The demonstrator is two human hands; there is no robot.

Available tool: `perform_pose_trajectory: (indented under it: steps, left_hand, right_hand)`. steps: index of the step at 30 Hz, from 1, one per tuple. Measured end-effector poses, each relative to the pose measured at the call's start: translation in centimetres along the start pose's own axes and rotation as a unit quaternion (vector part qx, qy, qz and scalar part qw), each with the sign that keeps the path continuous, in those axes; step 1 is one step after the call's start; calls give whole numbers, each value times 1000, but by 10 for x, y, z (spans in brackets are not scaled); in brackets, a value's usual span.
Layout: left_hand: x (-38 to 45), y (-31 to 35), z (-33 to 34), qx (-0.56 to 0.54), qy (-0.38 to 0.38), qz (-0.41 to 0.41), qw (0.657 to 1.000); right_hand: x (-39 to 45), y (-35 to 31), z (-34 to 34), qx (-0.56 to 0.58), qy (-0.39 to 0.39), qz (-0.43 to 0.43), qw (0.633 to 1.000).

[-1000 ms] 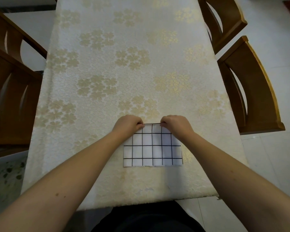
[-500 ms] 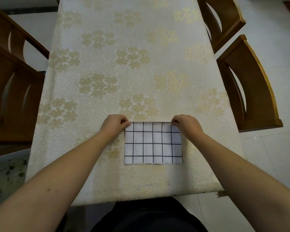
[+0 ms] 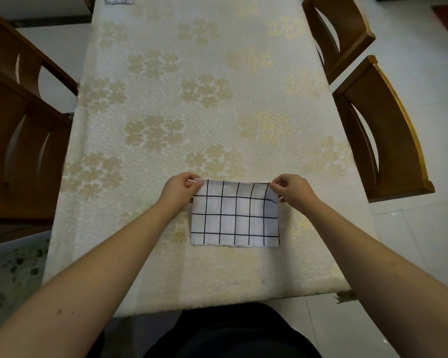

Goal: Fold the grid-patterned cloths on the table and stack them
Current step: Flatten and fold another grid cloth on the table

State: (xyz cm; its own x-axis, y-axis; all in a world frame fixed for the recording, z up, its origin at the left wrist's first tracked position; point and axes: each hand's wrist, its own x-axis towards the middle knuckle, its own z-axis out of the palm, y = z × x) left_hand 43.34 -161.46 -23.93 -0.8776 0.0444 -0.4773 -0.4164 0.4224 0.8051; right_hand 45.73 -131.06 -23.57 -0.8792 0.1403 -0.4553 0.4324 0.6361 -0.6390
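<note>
While pinched by both hands (image 3: 181,188) (image 3: 294,188), cloth (image 3: 234,218) flat on table (image 3: 192,99).

Hands (image 3: 237,188) spread from middle to cloth (image 3: 235,215) far corners, pinching

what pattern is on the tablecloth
Cream tablecloth with pale gold flower clusters; the head view shows it.

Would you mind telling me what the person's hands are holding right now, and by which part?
Both hold the grid-patterned cloth: the left hand pinches its far left corner, the right hand its far right corner. The near edge lies on the table.
</note>
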Motion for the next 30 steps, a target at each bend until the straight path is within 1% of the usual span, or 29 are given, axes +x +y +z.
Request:
perform_pose_trajectory:
  steps: [3, 7, 11, 14, 16, 18, 20, 21, 23, 25, 27, 30]
  left_hand:
    - [-6, 5, -3, 13, 9, 29, 999]
    - [-14, 9, -12, -3, -12, 38, 999]
    - [-21, 13, -16, -29, -38, 39, 998]
    - [-23, 15, -16, -66, -59, 9, 996]
    - [-26, 17, -16, -78, -76, -19, 994]
    - [-26, 18, -15, -89, -83, -34, 992]
    - [-25, 18, -14, -96, -69, -39, 992]
    - [-25, 19, -13, -88, -55, -31, 994]
    - [-22, 20, -10, -33, -19, 7, 999]
    - [-23, 25, -8, 31, 2, 54, 998]
    - [-25, 34, -4, 65, -5, 98, 993]
    - [-28, 49, 1, 121, -44, 150, 980]
  right_hand:
    - [-6, -2, -8, -2, -2, -12, 1000]
    - [-15, -3, -21, -14, -47, -36, 998]
    - [-23, -2, -28, 38, -80, -17, 996]
    - [-28, -3, -29, 102, -109, 16, 989]
    - [-32, -4, -28, 124, -119, 35, 984]
    - [-35, -5, -27, 126, -116, 36, 985]
    - [-36, -6, -26, 123, -100, 27, 987]
    - [-37, -6, -26, 109, -90, 19, 990]
    - [-37, -6, -26, 31, -77, -4, 997]
    - [-37, -6, -26, -51, -89, -30, 994]
    - [-36, -10, -24, -110, -114, -83, 984]
    - [-36, -30, -16, -125, -132, -155, 971]
